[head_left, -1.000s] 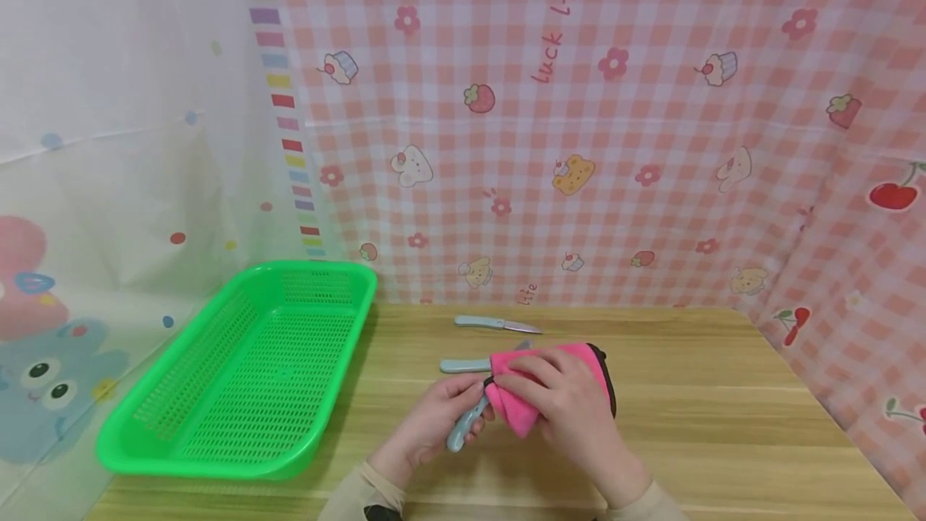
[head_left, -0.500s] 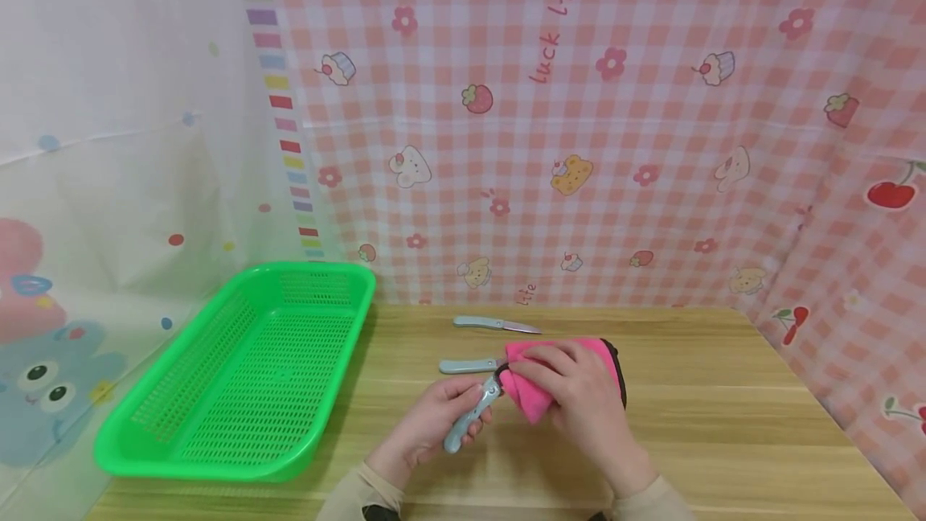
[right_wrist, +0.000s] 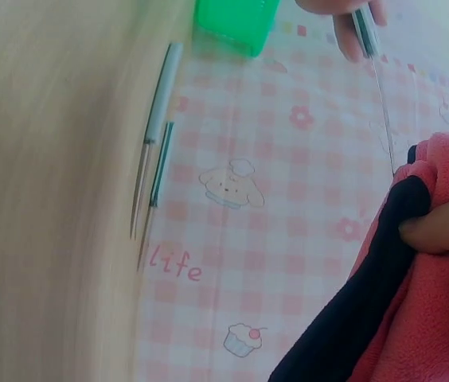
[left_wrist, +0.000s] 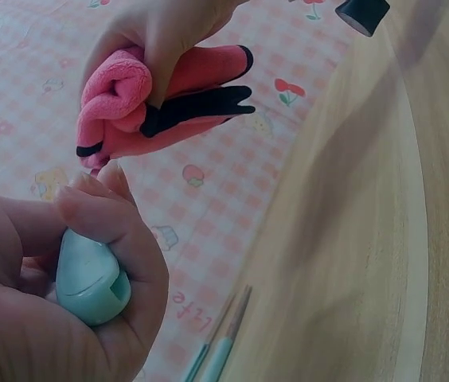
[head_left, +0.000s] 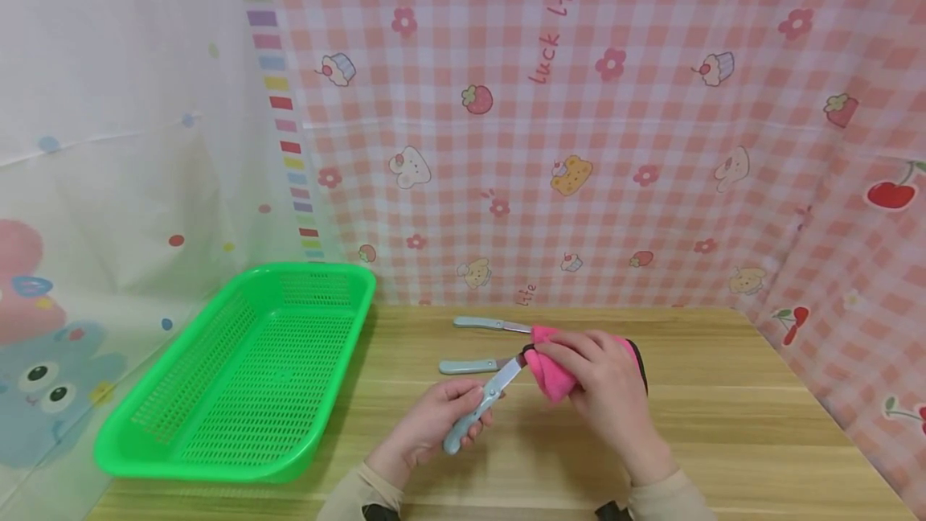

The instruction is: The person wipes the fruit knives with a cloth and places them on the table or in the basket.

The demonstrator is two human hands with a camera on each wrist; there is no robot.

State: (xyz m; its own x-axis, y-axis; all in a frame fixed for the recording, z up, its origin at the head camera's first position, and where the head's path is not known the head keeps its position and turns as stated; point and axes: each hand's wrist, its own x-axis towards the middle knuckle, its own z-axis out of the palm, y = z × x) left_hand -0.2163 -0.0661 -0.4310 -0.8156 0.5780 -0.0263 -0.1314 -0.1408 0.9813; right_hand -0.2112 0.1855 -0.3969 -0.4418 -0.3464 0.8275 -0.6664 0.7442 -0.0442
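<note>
My left hand (head_left: 441, 416) grips the light blue handle of a paring knife (head_left: 463, 423), its blade pointing up and to the right. In the left wrist view, the handle's butt end (left_wrist: 95, 290) shows inside the curled fingers. A folded pink cloth (head_left: 553, 376) with black edging is held in my right hand (head_left: 604, 384), wrapped over the blade's tip end, which it hides. In the right wrist view, the thin blade (right_wrist: 383, 111) runs into the cloth's fold, and my thumb (right_wrist: 439, 229) presses the black edging.
Two more light blue-handled knives lie on the wooden table (head_left: 723, 424): a nearer knife (head_left: 470, 366) and a farther knife (head_left: 481, 322), their tips behind the cloth. A green perforated basket (head_left: 289, 457) stands at the left. A pink checked curtain (head_left: 448, 223) hangs behind.
My right hand and the cloth have slid up and right along the blade, away from the handle, baring more of the metal. My left hand has stayed in place with the knife.
</note>
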